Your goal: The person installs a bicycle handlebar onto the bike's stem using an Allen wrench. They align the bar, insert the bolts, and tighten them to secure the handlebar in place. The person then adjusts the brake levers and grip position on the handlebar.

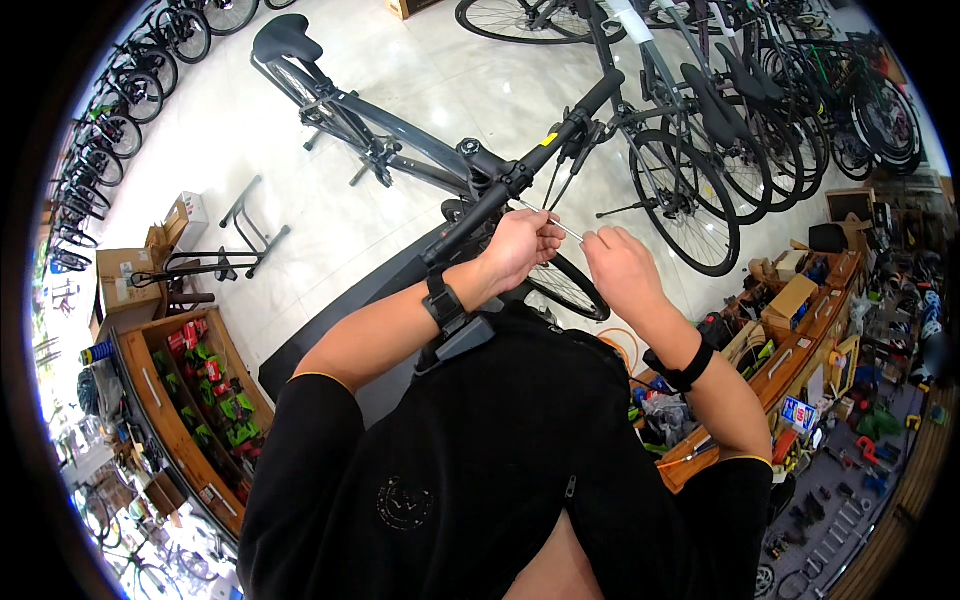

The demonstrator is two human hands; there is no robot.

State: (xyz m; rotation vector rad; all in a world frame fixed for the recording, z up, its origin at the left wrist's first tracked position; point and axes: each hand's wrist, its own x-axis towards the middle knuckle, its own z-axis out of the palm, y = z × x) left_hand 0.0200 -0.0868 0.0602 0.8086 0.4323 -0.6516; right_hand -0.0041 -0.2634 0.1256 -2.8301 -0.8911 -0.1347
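Note:
A dark grey bicycle (pixel 400 128) stands in front of me, its black handlebar (pixel 563 133) running across just beyond my hands. Between my hands is a thin silver rod (pixel 566 231), slim like a hex key, slanting from the front of the stem (pixel 488 168) down to the right. My left hand (pixel 518 248) is closed with its fingertips on the rod's upper end, close by the handlebar. My right hand (pixel 628 268) pinches the lower end. The rod's tip is too small to tell whether it sits in a bolt. Below the hands shows the front wheel (pixel 566 284).
A row of parked bicycles (pixel 690 190) stands at the right. Wooden drawers (pixel 790 360) with boxes and tools line the right side. At the left are an open drawer (pixel 205 380) of green and red packages, a metal stand (pixel 240 235) and cardboard boxes (pixel 128 280).

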